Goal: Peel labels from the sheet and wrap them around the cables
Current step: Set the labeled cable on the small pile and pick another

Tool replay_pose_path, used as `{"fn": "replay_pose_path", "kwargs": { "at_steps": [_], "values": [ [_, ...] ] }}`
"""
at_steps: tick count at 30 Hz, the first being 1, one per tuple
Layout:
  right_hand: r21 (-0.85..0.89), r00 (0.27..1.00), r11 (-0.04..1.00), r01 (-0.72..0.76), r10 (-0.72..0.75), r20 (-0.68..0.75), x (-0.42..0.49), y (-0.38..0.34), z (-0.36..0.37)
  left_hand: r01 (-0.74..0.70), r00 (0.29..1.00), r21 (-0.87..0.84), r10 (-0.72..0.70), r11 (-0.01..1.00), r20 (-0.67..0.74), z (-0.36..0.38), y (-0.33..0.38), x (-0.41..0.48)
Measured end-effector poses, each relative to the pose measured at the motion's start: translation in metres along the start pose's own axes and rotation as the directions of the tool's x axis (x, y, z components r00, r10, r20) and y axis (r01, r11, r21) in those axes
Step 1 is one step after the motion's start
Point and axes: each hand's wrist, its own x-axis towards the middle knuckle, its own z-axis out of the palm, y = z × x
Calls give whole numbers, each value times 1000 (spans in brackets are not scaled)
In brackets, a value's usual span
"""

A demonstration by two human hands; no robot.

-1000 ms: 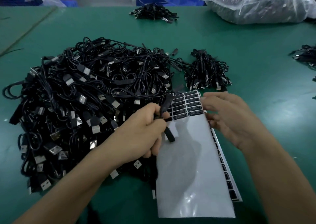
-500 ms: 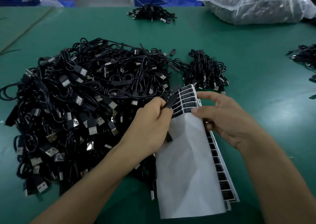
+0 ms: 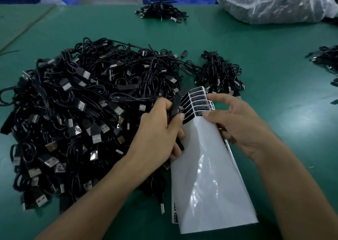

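Head view: cable heap point(image 3: 82, 111) beside label sheet point(image 3: 206, 175), plastic bag point(image 3: 274, 3) beyond

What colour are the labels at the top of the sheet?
The labels are black with pale print, seen in the head view.

Factory workbench — green mat point(image 3: 256, 60); bulk cable heap point(image 3: 76, 111).

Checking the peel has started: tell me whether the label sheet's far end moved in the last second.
Yes. The far end of the label sheet, pinched by the right hand, has lifted and curled toward the small cable bundle.
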Motion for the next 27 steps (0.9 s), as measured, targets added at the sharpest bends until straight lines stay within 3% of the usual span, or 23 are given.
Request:
{"fn": "replay_pose_path", "kwargs": {
  "at_steps": [7,14,22,24,27],
  "values": [
    [85,998,995,-44,41,40,-1,-2,5,-48,998,75,50,996,-27,3,0,-1],
    [97,990,992,-82,69,127,-7,-5,13,64,997,194,-55,979,-52,9,8,-4],
    [72,993,994,-87,81,81,-5,2,18,58,993,119,-45,991,-108,6,8,-1],
    [-125,1000,992,11,-13,-18,-5,6,20,50,992,125,-35,991,-124,7,6,-1],
    [-551,937,814,181,-314,-156,-5,10,19,29,991,137,-10,990,-135,8,5,-1]
  ]
}}
